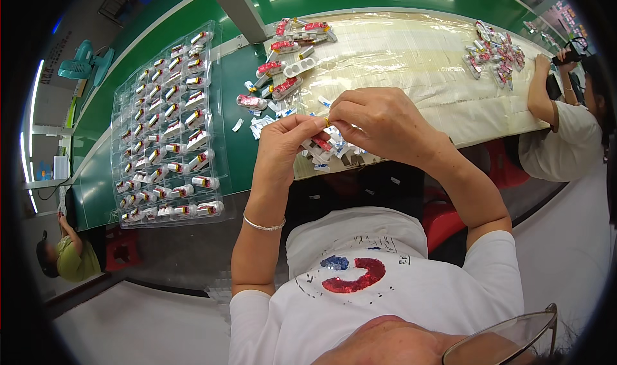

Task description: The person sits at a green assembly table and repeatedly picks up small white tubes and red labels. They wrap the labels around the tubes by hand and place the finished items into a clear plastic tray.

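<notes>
Both of my hands meet over the near edge of the padded work surface. My left hand (281,140) is closed, thumb and forefinger pinched, on a small white part with a red face (321,144) that shows just under the fingers. From the other side my right hand (385,122) pinches at a tiny yellow piece (326,122) by the left fingertips. Fingers hide most of what is held. Around and below the hands lie many small white-and-blue paper slips (260,127). Beyond them sits a loose cluster of white parts with red faces (287,87).
At left, a clear plastic tray (222,165) holds rows of white parts with red-and-gold labels. A metal post (239,10) rises from the green table (238,146). Another pile of red-and-silver parts (495,53) lies far right, beside another person (559,127). A further person (74,259) sits at far left.
</notes>
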The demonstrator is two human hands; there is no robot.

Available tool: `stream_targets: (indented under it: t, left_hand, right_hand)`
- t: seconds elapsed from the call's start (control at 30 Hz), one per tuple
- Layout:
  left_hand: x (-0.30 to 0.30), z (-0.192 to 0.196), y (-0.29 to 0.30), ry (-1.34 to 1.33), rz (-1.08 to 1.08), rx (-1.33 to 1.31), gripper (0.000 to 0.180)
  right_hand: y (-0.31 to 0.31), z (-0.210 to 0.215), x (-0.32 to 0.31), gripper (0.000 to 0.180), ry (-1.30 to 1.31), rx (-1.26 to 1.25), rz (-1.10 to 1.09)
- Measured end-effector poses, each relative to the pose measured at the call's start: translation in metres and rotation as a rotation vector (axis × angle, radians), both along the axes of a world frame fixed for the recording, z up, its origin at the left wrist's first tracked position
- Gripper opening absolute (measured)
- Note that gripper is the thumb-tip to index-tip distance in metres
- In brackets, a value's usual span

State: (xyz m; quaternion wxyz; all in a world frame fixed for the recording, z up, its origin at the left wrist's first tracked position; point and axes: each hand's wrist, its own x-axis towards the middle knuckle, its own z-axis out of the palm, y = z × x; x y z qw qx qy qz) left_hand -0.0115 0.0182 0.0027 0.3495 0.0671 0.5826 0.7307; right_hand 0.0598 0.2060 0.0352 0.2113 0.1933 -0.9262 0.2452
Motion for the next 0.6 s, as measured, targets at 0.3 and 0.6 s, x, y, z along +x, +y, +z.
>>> stream_targets:
  t: [0.3, 0.6]
  left_hand:
    - [0.001, -0.002, -0.001, -0.004, -0.011, 0.015, 0.014]
    - [0.003, -0.016, -0.003, -0.141, 0.068, 0.300, 0.013]
  right_hand:
    - [0.002, -0.001, -0.002, 0.006, -0.042, -0.088, -0.075]
    - [0.029, -0.031, -0.001, 0.018, -0.037, -0.519, -0.198]
